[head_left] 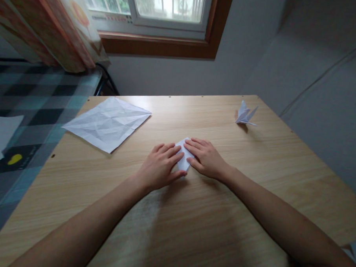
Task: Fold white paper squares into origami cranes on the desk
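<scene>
A small folded piece of white paper [184, 160] lies on the wooden table between my two hands. My left hand [162, 164] rests on its left side, fingers stretched out, with the thumb at the paper's near corner. From the right, my right hand [207, 157] lies flat with its fingertips on the paper's right edge. Both hands cover parts of the paper, so its full outline is hidden. Neither hand is closed around it.
A creased white sheet [109, 124] is spread at the table's far left. Near the far right corner stands a folded paper crane [246, 114]. Left of the wooden table [263, 208] is a surface with a checked cloth [62, 90], with a white paper [3, 135] on it.
</scene>
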`<control>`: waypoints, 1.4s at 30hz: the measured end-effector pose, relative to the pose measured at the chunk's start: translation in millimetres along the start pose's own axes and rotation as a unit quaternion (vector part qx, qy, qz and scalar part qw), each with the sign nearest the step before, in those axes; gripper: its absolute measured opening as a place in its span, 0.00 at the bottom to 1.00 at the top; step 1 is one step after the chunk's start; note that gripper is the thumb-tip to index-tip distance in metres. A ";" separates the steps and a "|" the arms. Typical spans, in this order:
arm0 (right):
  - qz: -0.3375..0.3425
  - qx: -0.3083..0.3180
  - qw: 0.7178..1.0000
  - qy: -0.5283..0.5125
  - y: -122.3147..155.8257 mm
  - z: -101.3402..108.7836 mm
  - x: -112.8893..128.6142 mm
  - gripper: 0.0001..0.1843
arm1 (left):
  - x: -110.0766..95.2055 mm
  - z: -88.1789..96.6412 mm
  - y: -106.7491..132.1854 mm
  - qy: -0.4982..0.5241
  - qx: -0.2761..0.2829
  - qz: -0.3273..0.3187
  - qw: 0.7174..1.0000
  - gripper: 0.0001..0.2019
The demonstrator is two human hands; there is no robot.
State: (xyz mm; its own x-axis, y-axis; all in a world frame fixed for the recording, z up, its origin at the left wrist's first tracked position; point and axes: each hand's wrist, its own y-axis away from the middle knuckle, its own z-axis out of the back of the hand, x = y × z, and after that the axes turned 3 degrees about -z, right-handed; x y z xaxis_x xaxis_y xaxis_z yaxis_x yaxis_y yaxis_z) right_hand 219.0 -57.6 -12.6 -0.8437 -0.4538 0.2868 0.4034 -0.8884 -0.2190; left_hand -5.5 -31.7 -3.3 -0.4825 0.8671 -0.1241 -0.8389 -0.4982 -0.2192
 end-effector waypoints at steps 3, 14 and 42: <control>0.003 0.055 0.998 0.036 -0.2 0.6 2.0 0.29 | -2.0 -1.4 -0.1 -0.010 -0.006 0.010 1.000 0.25; -0.091 -0.006 0.994 0.054 -4.2 -1.0 -14.9 0.25 | -3.5 2.9 -1.1 -0.011 0.018 0.010 1.000 0.39; -0.037 -0.114 0.986 -0.117 -0.7 2.8 -19.6 0.10 | 2.0 4.6 1.8 0.093 -0.039 0.020 0.995 0.26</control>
State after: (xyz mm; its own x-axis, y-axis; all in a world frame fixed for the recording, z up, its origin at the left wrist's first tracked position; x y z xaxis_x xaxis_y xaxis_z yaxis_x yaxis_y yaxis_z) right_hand 236.2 -48.3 -15.5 -0.7527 -0.4154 0.5108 0.2306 -0.8930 -0.3864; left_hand -9.2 -30.8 0.5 -0.4543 0.8354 -0.3093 -0.7944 -0.5370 -0.2837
